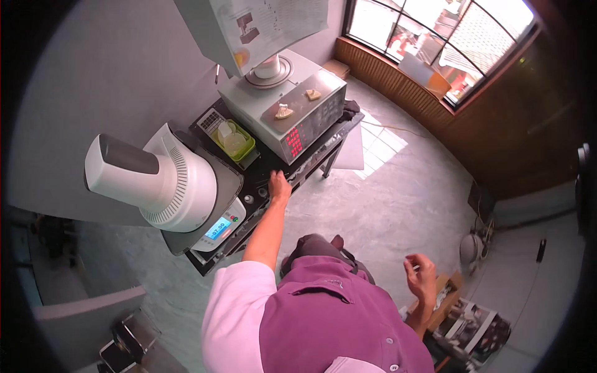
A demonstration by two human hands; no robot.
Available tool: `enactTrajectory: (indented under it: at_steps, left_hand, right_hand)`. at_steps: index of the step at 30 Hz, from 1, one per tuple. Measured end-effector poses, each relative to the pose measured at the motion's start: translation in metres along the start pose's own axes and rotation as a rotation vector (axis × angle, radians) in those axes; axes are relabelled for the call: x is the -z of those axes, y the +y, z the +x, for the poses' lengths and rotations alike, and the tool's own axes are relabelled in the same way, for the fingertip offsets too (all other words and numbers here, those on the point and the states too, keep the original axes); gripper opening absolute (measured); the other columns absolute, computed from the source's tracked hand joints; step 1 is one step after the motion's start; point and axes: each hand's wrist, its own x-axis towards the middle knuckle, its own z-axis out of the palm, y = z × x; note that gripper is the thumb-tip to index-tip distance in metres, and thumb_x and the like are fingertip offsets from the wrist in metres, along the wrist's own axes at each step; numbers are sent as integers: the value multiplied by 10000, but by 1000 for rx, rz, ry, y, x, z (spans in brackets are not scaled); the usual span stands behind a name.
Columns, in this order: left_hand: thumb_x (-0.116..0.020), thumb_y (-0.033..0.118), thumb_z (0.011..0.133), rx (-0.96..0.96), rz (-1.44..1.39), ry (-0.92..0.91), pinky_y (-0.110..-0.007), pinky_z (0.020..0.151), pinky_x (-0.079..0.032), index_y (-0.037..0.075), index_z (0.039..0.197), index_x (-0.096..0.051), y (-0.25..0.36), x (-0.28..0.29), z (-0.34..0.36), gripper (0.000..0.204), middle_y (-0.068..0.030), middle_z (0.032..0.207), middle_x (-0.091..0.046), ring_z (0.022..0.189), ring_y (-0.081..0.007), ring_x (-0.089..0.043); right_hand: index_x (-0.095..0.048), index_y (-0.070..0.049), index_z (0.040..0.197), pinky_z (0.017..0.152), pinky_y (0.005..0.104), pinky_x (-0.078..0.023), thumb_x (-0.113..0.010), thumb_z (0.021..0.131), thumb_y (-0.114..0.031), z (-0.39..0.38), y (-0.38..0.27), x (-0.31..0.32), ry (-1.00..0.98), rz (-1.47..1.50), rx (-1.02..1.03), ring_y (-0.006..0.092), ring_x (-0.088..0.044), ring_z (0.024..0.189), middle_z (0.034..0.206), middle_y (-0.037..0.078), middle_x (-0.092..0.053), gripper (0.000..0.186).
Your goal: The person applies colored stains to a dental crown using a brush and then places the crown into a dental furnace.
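My left hand point(280, 187) reaches down to the front edge of a black table point(253, 174). Its fingers are drawn together, and whatever they hold is hidden. Small round pieces, one of them a whitish weight-like piece point(249, 199), lie on the table beside it. To the hand's left is a white moisture-analyser-like device point(186, 186) with a lit blue screen. Behind the hand sits a green basket point(247, 149) with clear plastic items in it. Apart from everything, my right hand point(421, 275) hangs in the air at the right, fingers loosely bent and nothing visible in them.
A grey metal instrument point(280, 93) with red digits stands at the table's far end, two pale chunks point(283, 112) on top. A calculator-like keypad point(212, 122) lies by the basket. At lower right are a cardboard box point(449, 292) and a patterned bag point(476, 332) on the floor.
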Motion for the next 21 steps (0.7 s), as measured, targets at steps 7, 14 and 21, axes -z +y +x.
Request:
enactTrajectory:
  at_steps: [7,14,21]
  left_hand:
    - [-596,-72,782,-68,-14,104,-420,844,-524,45,968,-698,-24,-21,-13,243,-132,991,-632,952,-344,-633]
    - [-597,-52,765,-209,84,237,-417,795,-505,88,945,-647,23,-6,-13,233,-83,968,-595,900,-295,-610]
    - [-630,-63,743,-275,17,310,-398,734,-511,109,952,-641,102,27,-48,272,-65,966,-595,853,-266,-606]
  right_hand:
    - [-670,12,952,721,379,-524,-706,830,-24,161,-16,58,-93,-98,199,291,-666,788,877,163,-673,132]
    - [-686,1,944,681,368,-542,-697,847,-39,243,-13,37,-311,-26,281,273,-680,788,873,141,-680,105]
    - [-712,-7,956,731,395,-521,-704,851,-98,308,-15,13,-657,86,325,316,-666,797,881,169,-681,139]
